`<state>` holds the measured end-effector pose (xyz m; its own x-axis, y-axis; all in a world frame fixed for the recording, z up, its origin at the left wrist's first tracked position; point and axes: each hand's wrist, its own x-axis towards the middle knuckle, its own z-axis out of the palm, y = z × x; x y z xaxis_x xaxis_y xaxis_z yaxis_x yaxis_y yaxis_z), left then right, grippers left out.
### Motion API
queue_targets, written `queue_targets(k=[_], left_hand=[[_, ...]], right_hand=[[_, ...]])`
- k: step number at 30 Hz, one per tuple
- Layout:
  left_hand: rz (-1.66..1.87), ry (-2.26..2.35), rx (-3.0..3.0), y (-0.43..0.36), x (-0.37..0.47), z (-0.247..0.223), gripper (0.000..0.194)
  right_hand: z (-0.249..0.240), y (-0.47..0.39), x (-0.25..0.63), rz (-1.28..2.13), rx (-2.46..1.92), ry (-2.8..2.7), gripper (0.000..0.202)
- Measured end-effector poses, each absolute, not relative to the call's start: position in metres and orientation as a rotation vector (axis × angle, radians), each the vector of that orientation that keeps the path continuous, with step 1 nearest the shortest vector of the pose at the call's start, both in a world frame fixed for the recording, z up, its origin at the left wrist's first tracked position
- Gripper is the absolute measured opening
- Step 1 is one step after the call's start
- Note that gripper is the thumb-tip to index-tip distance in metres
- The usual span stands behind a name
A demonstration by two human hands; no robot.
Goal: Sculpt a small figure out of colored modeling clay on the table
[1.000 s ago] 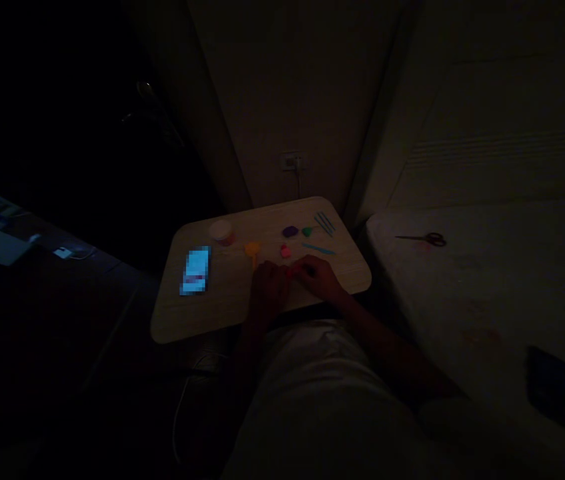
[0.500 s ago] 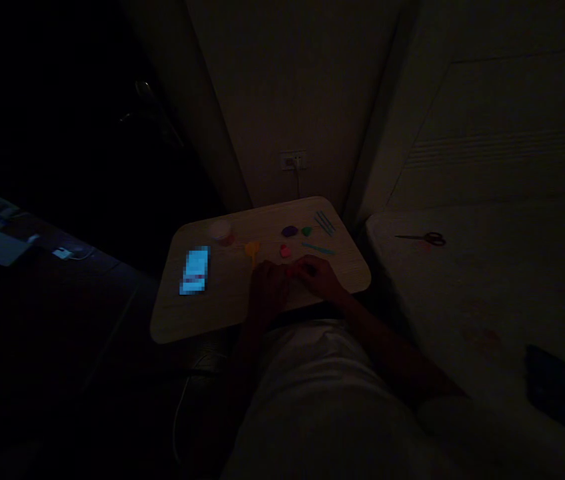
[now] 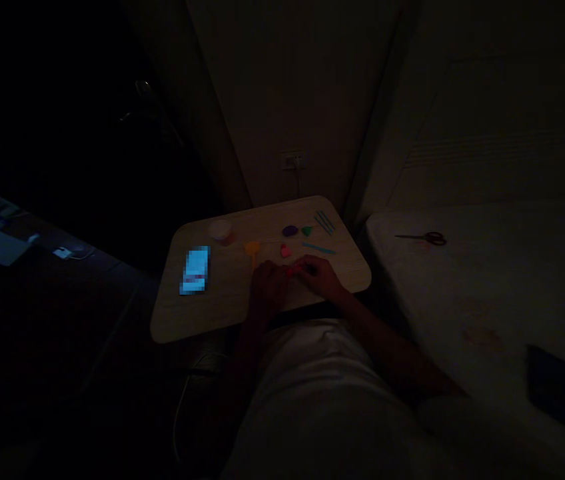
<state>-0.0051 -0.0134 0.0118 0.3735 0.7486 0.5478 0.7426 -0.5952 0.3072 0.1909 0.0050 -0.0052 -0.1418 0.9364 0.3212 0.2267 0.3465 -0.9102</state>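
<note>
Between my two hands, near the front edge of the small table (image 3: 212, 313), is a small red piece (image 3: 292, 271). My right hand (image 3: 318, 275) pinches it from the right. The fingers of my left hand (image 3: 268, 285) are curled at its left end. Just beyond lies a pink lump (image 3: 285, 251). Farther back are a purple lump (image 3: 290, 231) and a green lump (image 3: 306, 231). A blue stick (image 3: 318, 249) lies right of the pink lump. The yellow tool (image 3: 252, 251) is beside my left hand.
A glowing phone (image 3: 195, 270) and a round tub (image 3: 221, 231) are on the table's left. Several thin sticks (image 3: 324, 223) lie at the back right. Scissors (image 3: 427, 238) and a dark flat object (image 3: 552, 387) rest on the pale surface to the right.
My hands have drawn slightly apart, and more of the red piece shows between them. The things on the table have stayed in place.
</note>
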Motion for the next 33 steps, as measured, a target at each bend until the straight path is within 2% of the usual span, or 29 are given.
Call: queue_targets(k=[19,33], left_hand=[[1.011,1.372,2.558,-0.011,-0.007,0.01,0.033],[1.091,1.432,2.461,-0.01,-0.007,0.007,0.026]], right_hand=[[-0.001,0.005,0.192,0.95,-1.036,-1.624,0.019],[-0.001,0.004,0.19,0.954,-1.047,-1.515,0.025]])
